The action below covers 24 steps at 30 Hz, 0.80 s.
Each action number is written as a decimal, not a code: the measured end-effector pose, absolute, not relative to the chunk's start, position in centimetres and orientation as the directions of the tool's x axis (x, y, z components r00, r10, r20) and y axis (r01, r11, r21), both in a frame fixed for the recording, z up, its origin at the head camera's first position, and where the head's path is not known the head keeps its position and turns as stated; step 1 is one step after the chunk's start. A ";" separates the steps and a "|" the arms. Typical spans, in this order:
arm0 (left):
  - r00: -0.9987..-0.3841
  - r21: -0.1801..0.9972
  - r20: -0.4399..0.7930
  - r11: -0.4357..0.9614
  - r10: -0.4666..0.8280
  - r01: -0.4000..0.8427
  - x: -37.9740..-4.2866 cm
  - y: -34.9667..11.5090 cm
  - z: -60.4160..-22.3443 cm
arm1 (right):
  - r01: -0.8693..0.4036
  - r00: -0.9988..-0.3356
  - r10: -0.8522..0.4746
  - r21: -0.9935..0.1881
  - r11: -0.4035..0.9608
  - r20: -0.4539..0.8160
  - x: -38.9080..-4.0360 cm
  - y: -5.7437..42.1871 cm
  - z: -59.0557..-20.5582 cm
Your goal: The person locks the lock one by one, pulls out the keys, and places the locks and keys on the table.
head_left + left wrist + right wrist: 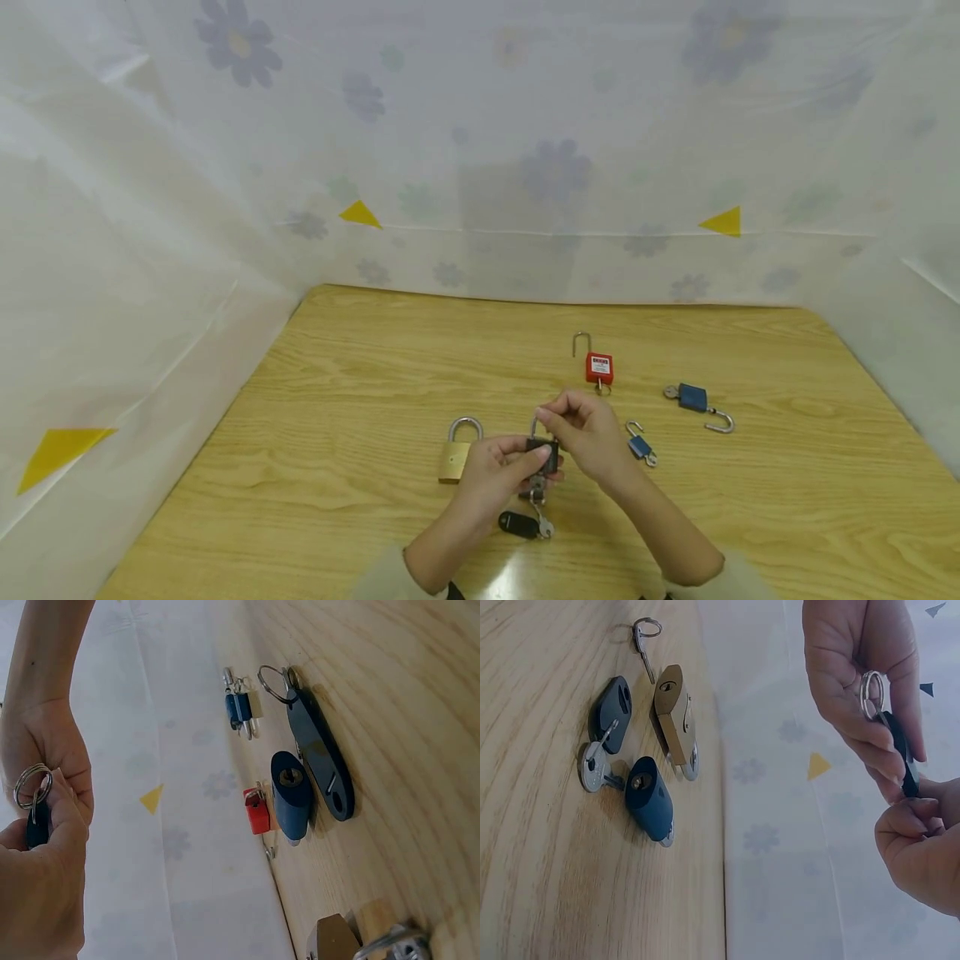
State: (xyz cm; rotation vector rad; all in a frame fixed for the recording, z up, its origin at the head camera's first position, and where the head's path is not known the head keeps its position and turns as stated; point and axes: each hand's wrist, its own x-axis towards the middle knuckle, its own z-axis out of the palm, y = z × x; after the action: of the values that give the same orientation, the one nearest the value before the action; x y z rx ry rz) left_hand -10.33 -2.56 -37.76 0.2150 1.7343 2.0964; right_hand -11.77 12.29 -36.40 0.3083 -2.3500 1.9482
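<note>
In both wrist views, my left hand [483, 477] holds a small dark piece like a key tag [902, 754], thumb along it, metal rings [871, 694] at its near end. My right hand [597, 440] pinches the far end with curled fingers. The fingers hide part of it, so I cannot tell its exact kind. Below the hands, a dark padlock [650, 802] lies on the table, its keyhole towards me. Nearer me lies a black key tag [519, 525] with a key [546, 528]. A brass padlock [453, 462] lies beside my left hand, which partly overlaps it.
Beyond my hands lies a red padlock [599, 367] with its long shackle swung aside. To the right are a blue padlock [693, 397] and a smaller blue padlock [640, 447], both with shackles out and keys attached. Another ringed key [641, 649] lies near the brass padlock.
</note>
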 end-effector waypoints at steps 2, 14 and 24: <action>-0.911 0.966 -0.137 -0.149 0.389 -0.210 -10.3 -2.5 -37.7 | -0.200 -0.978 -0.095 -0.964 0.176 0.185 -11.6 12.2 -36.4; -0.919 0.956 -0.153 -0.182 0.364 -0.231 -10.2 -2.2 -37.7 | -0.272 -0.962 -0.060 -0.950 0.156 0.266 -11.2 11.7 -37.0; -0.921 0.959 -0.153 -0.172 0.358 -0.226 -10.4 -2.2 -37.2 | -0.339 -0.940 -0.093 -0.932 0.127 0.329 -11.3 11.8 -37.4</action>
State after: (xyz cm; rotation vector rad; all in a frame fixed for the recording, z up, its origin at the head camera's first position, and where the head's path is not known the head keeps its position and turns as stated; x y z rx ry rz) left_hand -10.38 -2.22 -37.24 0.1509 1.7262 2.1448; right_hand -11.26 11.80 -37.38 0.4296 -2.2071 1.9099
